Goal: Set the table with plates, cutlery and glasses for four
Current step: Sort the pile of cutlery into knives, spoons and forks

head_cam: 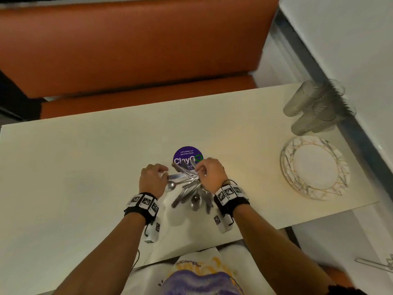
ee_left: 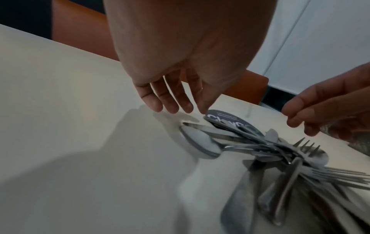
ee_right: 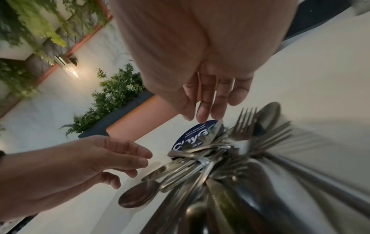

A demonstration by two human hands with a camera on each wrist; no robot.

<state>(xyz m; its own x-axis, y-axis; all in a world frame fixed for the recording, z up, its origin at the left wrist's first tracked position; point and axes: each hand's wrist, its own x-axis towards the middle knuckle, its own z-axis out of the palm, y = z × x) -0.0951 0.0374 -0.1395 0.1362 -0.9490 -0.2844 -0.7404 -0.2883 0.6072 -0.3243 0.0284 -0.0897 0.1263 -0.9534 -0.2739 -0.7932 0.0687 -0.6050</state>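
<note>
An orange padded bench [head_cam: 136,45] is running along the far side of a pale cream surface [head_cam: 85,158], with white wall panels closing in on the right. At the middle of the surface, a loose pile of stainless-steel forks, knives and spoons [head_cam: 192,193] is lying fanned out, partly over a round purple sticker [head_cam: 187,155]. The pieces are crossing near the sticker, some spoon bowls and blades pointing back toward the person and others out to the left.

The left hand [head_cam: 152,179] is hovering at the pile's left edge, fingers loosely bent and parted, holding nothing; in the left wrist view its fingertips [ee_left: 170,107] are hanging just above a knife tip and a polished spoon bowl [ee_left: 200,144]. The right hand [head_cam: 209,174] is poised over the far right of the pile, fingers curling down among the handles; whether it is already pinching one cannot be told.

The spoon and knife jutting left lie nearest the left hand, long axes running left to right, so that hand appears best placed for the next pick. The smooth, interlocked metal looks liable to slide and drag neighbours.

A stack of white plates with gold and grey web-patterned rims [head_cam: 314,168] and a cluster of upturned clear ribbed glasses [head_cam: 314,107] are waiting well apart, along the right edge.
</note>
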